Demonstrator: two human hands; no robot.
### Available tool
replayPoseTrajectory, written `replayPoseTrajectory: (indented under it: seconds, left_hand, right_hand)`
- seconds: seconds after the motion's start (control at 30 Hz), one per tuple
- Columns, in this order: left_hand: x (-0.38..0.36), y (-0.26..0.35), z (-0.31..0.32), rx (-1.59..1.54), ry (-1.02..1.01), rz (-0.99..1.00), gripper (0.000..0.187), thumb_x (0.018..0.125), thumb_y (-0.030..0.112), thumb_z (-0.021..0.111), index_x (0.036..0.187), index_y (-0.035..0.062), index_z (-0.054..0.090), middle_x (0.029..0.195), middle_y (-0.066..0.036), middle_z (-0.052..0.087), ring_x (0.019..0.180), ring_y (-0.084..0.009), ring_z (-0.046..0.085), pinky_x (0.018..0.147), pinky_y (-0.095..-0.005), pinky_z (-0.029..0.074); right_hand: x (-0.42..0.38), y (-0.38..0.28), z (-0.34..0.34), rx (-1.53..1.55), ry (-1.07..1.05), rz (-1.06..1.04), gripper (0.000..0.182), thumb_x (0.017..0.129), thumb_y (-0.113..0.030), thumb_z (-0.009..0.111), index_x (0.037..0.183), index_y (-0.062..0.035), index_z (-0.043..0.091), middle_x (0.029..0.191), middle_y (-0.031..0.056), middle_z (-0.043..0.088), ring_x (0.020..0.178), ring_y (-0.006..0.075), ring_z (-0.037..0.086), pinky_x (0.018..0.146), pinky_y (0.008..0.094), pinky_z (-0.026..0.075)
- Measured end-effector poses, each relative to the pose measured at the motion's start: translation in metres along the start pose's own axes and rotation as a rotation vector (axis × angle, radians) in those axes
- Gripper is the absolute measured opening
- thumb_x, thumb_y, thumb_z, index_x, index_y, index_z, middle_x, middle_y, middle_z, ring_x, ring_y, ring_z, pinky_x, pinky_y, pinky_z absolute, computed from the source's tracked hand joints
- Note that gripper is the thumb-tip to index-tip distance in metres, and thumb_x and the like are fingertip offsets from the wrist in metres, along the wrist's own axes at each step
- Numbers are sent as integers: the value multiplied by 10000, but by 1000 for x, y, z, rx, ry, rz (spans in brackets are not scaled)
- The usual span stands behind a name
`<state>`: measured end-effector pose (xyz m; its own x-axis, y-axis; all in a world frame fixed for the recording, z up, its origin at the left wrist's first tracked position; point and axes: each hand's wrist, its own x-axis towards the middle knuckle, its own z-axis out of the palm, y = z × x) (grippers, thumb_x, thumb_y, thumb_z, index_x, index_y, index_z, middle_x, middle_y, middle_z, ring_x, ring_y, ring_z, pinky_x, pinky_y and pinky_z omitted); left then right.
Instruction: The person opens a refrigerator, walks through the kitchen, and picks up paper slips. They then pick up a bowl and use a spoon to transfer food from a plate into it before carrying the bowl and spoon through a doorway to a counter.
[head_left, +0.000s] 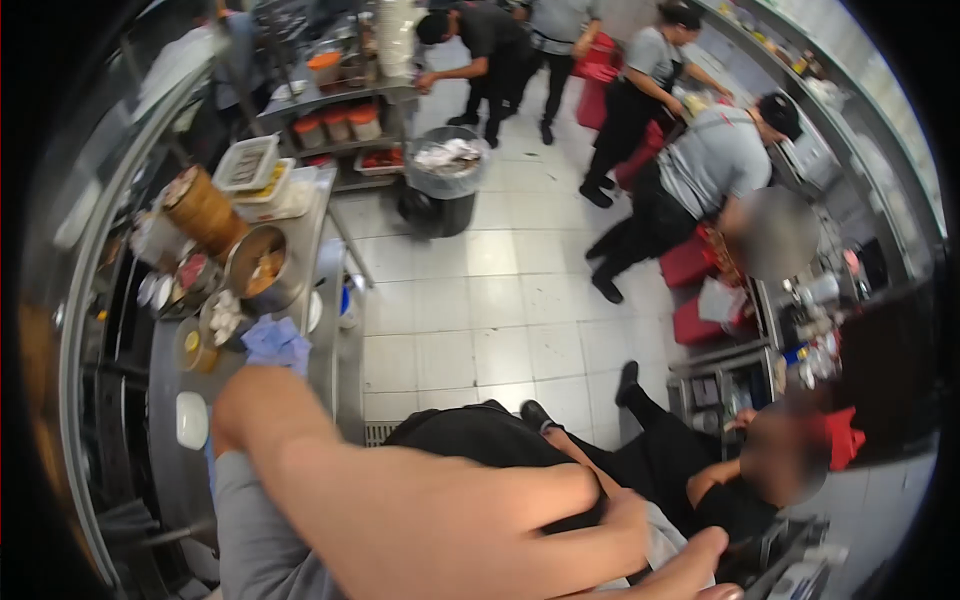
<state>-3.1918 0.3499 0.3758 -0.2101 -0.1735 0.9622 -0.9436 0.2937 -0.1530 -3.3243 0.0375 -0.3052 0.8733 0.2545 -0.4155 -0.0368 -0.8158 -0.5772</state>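
My left hand [470,525] is raised very close to the camera, with its back towards me. Its fingers reach right and are apart, and I see nothing held in them. The bent left elbow, in a grey sleeve, is beside the steel counter [175,470]. Just past that elbow lies a crumpled blue cloth [277,343]. Lower down, my right forearm [585,458] hangs beside my black clothing [470,435], a dark band at its wrist; the fingers of that hand cannot be made out.
Along the left counter stand a steel pot [262,268] with food, a tall brown cylinder [203,208], stacked tubs [248,165] and a white dish [191,420]. A lined bin [445,180] stands ahead on the tiled floor. Several people work around red bins [690,262]; one person [735,490] is close on my right.
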Motion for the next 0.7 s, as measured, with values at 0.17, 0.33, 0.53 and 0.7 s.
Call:
replayPoseTrajectory:
  seconds: [0.17,0.33,0.53,0.7]
  left_hand:
    - [14,8,-62,-5,-223,-26,389,766,285,665,1024,-6,686,913,-153,677,675,-266,618,463,-245,421]
    - [-58,9,-95,270,-413,-651,423,749,7,573,1171,22,556,919,-114,658,683,-227,626,608,-308,508]
    - [-333,47,-44,186,-782,-1658,511,877,252,547,1298,-10,423,1134,-214,569,988,-367,580,849,-414,457]
    - [-463,112,-26,-132,-923,-2112,399,869,311,556,1079,-28,577,1059,-244,602,1031,-381,566,868,-442,451]
  right_hand:
    - [-1,-74,-64,588,1,526,247,823,-258,594,928,-47,665,800,89,648,649,205,615,574,331,497]
    - [27,-81,-86,752,-62,584,150,838,-167,603,878,-23,608,672,40,593,574,136,582,481,280,477]
    - [33,-125,-118,655,-117,518,265,845,-158,628,1043,8,566,747,65,615,563,176,578,458,306,463]
    - [89,82,7,26,-211,3,365,850,-293,595,1041,13,649,877,187,674,829,260,658,718,351,526]
